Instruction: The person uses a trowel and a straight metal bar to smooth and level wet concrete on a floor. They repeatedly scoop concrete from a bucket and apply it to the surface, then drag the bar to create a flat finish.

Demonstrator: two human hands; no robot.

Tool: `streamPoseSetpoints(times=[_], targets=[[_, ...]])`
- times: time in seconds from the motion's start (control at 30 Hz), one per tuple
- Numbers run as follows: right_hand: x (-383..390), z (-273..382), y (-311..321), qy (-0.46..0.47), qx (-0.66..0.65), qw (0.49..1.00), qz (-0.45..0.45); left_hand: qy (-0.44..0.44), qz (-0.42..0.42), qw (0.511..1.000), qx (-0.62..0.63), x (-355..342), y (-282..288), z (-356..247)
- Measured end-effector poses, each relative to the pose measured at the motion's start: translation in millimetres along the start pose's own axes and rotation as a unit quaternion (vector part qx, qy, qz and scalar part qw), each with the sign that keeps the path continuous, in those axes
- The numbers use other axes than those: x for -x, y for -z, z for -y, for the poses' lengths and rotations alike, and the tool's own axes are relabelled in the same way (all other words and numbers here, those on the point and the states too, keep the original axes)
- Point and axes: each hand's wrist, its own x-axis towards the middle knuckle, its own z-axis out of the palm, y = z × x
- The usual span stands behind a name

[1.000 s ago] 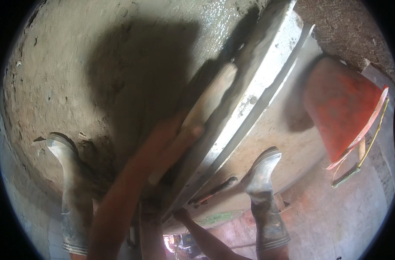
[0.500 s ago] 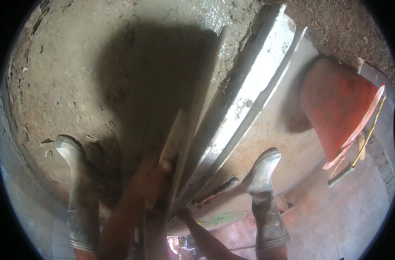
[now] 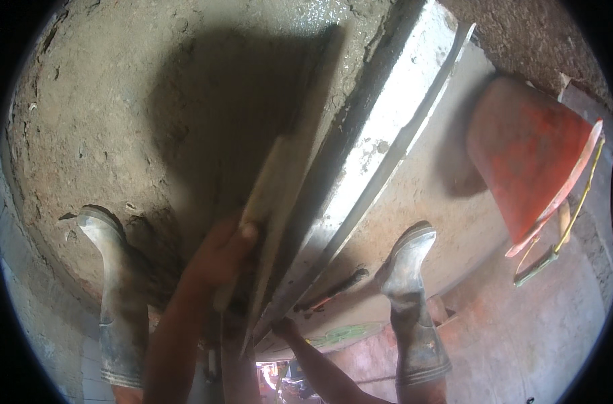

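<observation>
My left hand point(image 3: 222, 254) is closed round the wooden handle of a long narrow float point(image 3: 305, 145), its thumb lying along the wood. The float stands edge-up on grey wet mortar point(image 3: 104, 128), partly in shadow, just left of a long mortar-splashed whitish beam point(image 3: 374, 138). At the beam's near end, my right hand point(image 3: 285, 328) is closed on its right edge; most of its fingers are hidden. The beam runs diagonally from near my body to the far right.
Rubber boots point(image 3: 108, 229) point(image 3: 411, 259) stand on either side of my arms. An orange-red bucket point(image 3: 532, 158) with a yellow cord handle lies tipped over at the right. A dark-handled tool point(image 3: 337, 289) lies right of the beam. Rough ground point(image 3: 535, 44) borders the far right.
My left hand has slid the float away from me along the beam's left side. My right hand stays at the beam's near end. The whole view has shifted slightly.
</observation>
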Motion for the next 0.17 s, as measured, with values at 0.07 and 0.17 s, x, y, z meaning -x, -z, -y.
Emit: streamPoseSetpoints(times=[0.07,0.17], targets=[[48.2,25.1,49.5,-0.018,0.054,0.998,0.016,0.012,-0.091,0.996,-0.021,33.0,43.6,80.0],[152.1,65.6,130.0,-0.074,0.099,0.960,0.251,-0.038,-0.113,0.970,0.213,98.0,64.4,100.4]])
